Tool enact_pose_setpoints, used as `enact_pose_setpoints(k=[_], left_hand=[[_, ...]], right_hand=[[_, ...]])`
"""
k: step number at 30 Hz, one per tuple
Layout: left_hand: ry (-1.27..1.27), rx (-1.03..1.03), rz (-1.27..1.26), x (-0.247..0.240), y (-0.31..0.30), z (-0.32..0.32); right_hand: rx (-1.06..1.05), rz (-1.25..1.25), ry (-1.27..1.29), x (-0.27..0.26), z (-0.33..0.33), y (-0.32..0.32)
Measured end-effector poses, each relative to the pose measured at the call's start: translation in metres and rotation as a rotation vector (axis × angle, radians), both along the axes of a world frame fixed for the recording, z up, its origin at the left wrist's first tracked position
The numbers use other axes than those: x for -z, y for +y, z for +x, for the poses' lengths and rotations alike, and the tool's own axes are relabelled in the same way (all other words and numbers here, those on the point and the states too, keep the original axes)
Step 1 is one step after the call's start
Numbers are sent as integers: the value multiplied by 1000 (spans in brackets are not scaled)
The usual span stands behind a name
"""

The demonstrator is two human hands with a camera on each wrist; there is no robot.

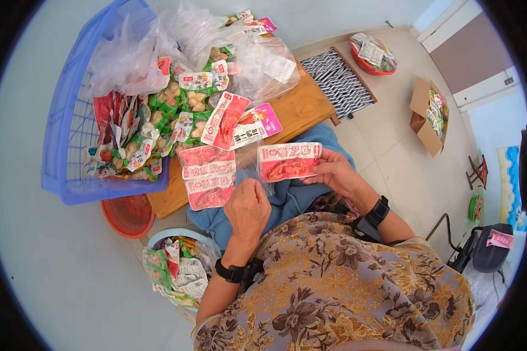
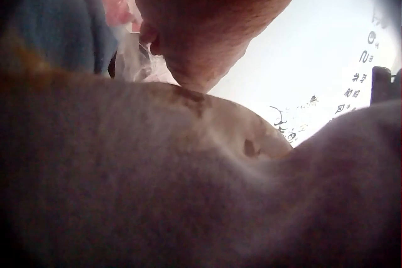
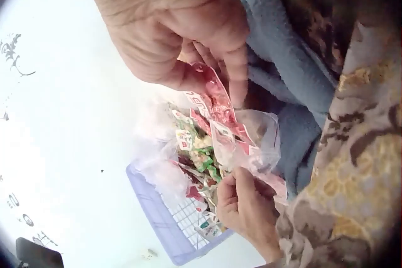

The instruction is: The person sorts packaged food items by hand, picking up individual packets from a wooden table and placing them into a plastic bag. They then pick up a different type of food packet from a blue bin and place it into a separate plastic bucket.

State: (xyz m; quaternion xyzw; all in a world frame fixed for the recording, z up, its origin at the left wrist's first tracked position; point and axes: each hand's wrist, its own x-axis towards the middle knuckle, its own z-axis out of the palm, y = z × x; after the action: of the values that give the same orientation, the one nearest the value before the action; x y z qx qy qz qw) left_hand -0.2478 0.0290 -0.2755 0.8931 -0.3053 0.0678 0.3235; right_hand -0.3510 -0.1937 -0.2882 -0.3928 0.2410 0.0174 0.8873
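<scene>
In the head view my right hand [image 1: 338, 174] pinches the right end of a flat red-and-white snack packet [image 1: 289, 162] between thumb and fingers. The left hand [image 1: 249, 207], its fingers curled, grips a clear plastic bag [image 3: 260, 145] whose mouth lies close to that packet. Left of this hand, more red-and-white packets [image 1: 209, 193] lie side by side over the table edge and the blue cloth [image 1: 293, 196] on the lap. The right wrist view shows the pinched packet [image 3: 215, 98] overlapping the bag. In the left wrist view, a sleeve hides most of the work.
A blue basket [image 1: 61, 158], heaped with green and red snack packets [image 1: 178, 111] and plastic bags, stands on the wooden table [image 1: 301, 105]. Below are a red basket [image 1: 129, 213] and a light-blue tub [image 1: 164, 234] of packets. A cardboard box [image 1: 420, 96] sits on the floor.
</scene>
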Motion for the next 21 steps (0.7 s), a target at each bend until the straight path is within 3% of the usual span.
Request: enact_pose_setpoints(k=[7, 15, 17, 21], left_hand=[[6, -14, -48, -1, 3, 0], [53, -49, 2, -16, -2, -4], [-87, 14, 13, -17, -4, -5], [-63, 11, 37, -6, -5, -5]], right_hand=[[24, -44, 37, -13, 6, -5], [-102, 167, 28, -2, 7, 10], [-110, 191, 33, 2, 6, 12], [-103, 225, 43, 1, 5, 15]])
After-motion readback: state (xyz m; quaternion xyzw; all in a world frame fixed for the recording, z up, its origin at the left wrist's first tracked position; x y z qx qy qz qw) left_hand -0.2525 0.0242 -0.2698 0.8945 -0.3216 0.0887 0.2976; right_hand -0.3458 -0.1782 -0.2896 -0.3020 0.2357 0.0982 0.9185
